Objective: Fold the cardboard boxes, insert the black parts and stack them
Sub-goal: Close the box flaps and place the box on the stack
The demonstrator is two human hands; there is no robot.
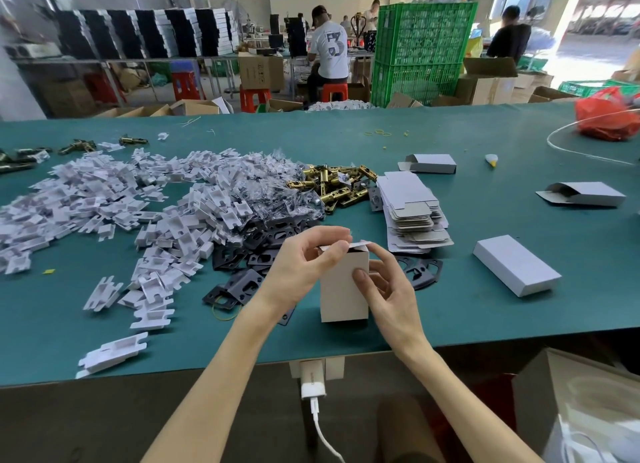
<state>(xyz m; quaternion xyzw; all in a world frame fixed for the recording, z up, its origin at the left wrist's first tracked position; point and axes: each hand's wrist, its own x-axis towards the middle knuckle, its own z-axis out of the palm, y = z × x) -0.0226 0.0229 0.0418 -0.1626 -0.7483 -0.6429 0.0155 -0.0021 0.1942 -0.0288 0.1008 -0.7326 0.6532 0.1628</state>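
A small white cardboard box (341, 291) stands upright on the green table (485, 306) near its front edge. My left hand (304, 265) pinches the box's top edge, fingers curled over the top flap. My right hand (382, 284) grips the box's right side, thumb pressed on its front face, index finger on the raised top flap. Black flat parts (242, 286) lie scattered just left of and behind the box. A stack of flat unfolded boxes (410, 213) sits behind it to the right.
A closed white box (516, 265) lies to the right, two open-ended boxes (431, 163) (585, 194) farther back. A large heap of white inserts (121, 202), bagged pieces and brass latches (339, 185) covers the left and middle. A red bag (606, 117) sits far right.
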